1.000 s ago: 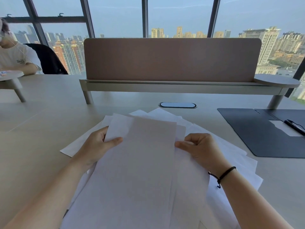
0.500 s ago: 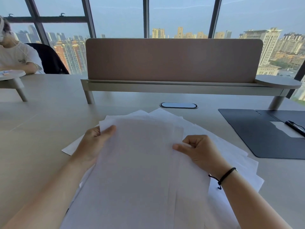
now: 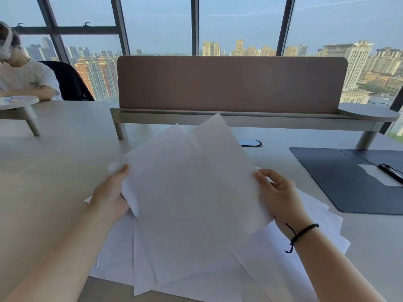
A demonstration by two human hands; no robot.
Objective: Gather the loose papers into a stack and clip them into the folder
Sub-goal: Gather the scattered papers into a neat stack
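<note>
Several white sheets (image 3: 192, 184) are lifted off the desk, tilted up and fanned at their far corners. My left hand (image 3: 111, 195) grips their left edge, thumb on top near the upper corner. My right hand (image 3: 277, 195) pinches the right edge; a black cord circles that wrist. More loose papers (image 3: 290, 253) lie spread flat on the desk beneath and to the right. The open dark folder (image 3: 340, 184) lies flat at the right, with a black clip (image 3: 390, 172) and a white sheet near its spine.
A brown divider panel (image 3: 231, 83) on a raised shelf crosses the far desk. A cable port (image 3: 250, 143) sits just behind the papers. Another person (image 3: 24, 77) sits at the far left beside a small round shelf (image 3: 17, 103). Windows lie beyond.
Both hands have lifted a bunch of sheets off the pile and tilted them upward; before, the sheets lay flat under my hands. My left hand slid up the left edge.
</note>
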